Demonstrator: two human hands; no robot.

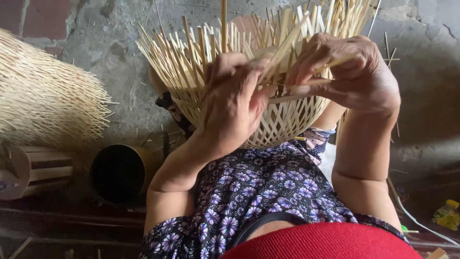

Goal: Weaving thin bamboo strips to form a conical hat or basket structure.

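You are weaving the upper wall of a half-made bamboo basket (282, 120), which is resting in your lap against the flowered dress (268, 192), its mouth turned away from you and its loose upright strips (191, 57) fanning out above both hands. Your left hand (235, 103) is pressing on the woven wall, fingers curled closed over a few uprights and the thumb bearing against the flat horizontal strip (292, 98) that is running across to your other hand. Your right hand (352, 79) is pinching that same strip and a thin splint between thumb and fingers, closed tight on them, just beside the left hand's fingertips. By the look of it, you are working in a new horizontal round, threading the strip over and under the uprights near the rim; the lower wall below your grip is already tight and even. The next pass, I judge, calls for the left hand to part the next upright while the right feeds the strip behind it and pulls it snug down against the row beneath. Off to the left of your left elbow, a dark round tube (120, 170), a wooden form (28, 168) and another unfinished basket (43, 96) are lying on the concrete floor (110, 43).
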